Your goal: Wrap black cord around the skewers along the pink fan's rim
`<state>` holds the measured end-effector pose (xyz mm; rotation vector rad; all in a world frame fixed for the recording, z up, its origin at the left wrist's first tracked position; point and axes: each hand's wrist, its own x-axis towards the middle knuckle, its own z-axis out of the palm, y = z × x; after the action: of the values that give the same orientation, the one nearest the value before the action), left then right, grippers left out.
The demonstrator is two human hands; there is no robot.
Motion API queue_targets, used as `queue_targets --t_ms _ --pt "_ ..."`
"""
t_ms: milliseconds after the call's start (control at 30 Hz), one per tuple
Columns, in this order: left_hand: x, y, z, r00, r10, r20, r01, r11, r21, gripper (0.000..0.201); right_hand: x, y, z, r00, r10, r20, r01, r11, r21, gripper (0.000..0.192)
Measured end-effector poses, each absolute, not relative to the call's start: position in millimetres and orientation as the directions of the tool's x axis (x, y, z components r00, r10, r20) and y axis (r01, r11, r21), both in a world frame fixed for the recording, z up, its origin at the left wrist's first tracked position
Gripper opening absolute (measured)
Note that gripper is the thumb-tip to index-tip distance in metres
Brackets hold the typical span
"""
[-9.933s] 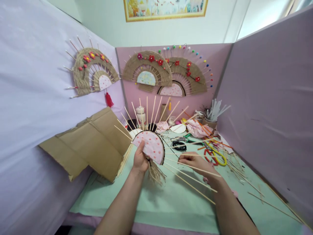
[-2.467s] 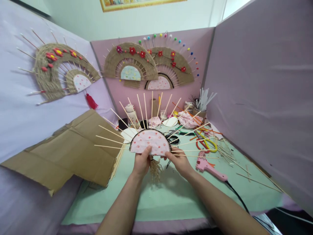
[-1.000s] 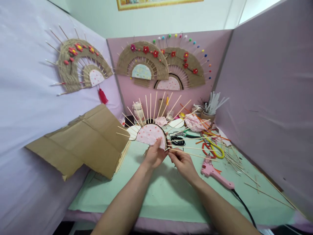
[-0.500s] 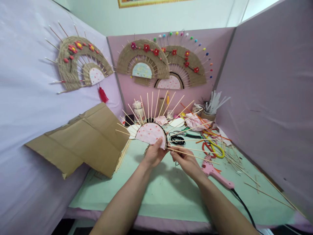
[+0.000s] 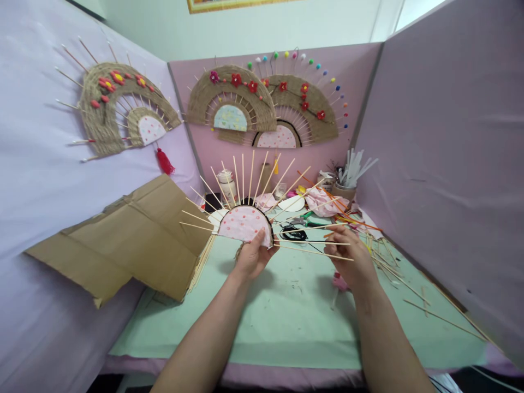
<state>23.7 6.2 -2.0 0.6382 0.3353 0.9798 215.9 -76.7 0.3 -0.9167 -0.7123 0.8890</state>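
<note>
This is a small handicraft corner set up in a room; whether the building is a home or a studio cannot be told. Lilac panels at the left [image 5: 33, 142] and right [image 5: 442, 136] and a pink back panel [image 5: 352, 57] wall in a cloth-covered table [image 5: 295, 322]. Flower-trimmed twine fans hang at upper left [image 5: 94, 123] and top centre [image 5: 196, 103], and a spoked fan frame [image 5: 244, 222] is in hand mid-frame. Craft supplies crowd the table's far side: pliers [image 5: 316, 224], crumpled pink cloth [image 5: 325, 202], and a pot [image 5: 344, 191] of white strips [image 5: 352, 170]. Loose thin sticks [image 5: 444, 317] lie at lower right, folded cardboard [image 5: 126, 234] at lower left. A gilt-framed picture [image 5: 229, 5] hangs on the pale wall [image 5: 254, 33] above.
</note>
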Motion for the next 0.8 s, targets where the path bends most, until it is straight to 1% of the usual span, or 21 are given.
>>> queue_targets --t_ms 100,200,300,433,567,667,800 --pt "23.5 6.0 -2.1 0.527 0.850 0.017 -0.661 0.398 0.636 0.030 212.0 -80.6 -1.4 0.511 0.845 0.159 -0.294 0.345 -0.891 0.025" --pt "23.0 5.8 -2.5 0.537 0.843 0.036 -0.664 0.396 0.635 0.033 208.3 -83.4 -4.4 0.591 0.786 0.183 -0.264 0.403 -0.876 0.025" --pt "23.5 6.6 -2.9 0.528 0.848 0.032 -0.656 0.384 0.649 0.033 205.3 -85.0 -7.7 0.675 0.701 0.228 -0.189 0.464 -0.865 0.024" --pt "26.9 9.6 -1.8 0.504 0.863 0.030 -0.630 0.344 0.696 0.026 203.0 -85.2 -10.3 0.767 0.584 0.267 -0.114 0.533 -0.839 0.019" --pt "30.8 12.2 2.0 0.432 0.900 0.063 -0.642 0.257 0.722 0.022 203.6 -84.2 -12.3 0.816 0.487 0.313 -0.010 0.553 -0.833 0.020" --pt "30.9 13.3 3.9 0.351 0.932 0.089 -0.663 0.180 0.726 0.023 205.9 -83.3 -13.8 0.823 0.471 0.317 0.024 0.529 -0.848 0.021" --pt "28.2 14.0 5.1 0.299 0.950 0.094 -0.653 0.131 0.746 0.029 208.0 -82.8 -14.2 0.837 0.449 0.313 0.065 0.487 -0.871 0.019"
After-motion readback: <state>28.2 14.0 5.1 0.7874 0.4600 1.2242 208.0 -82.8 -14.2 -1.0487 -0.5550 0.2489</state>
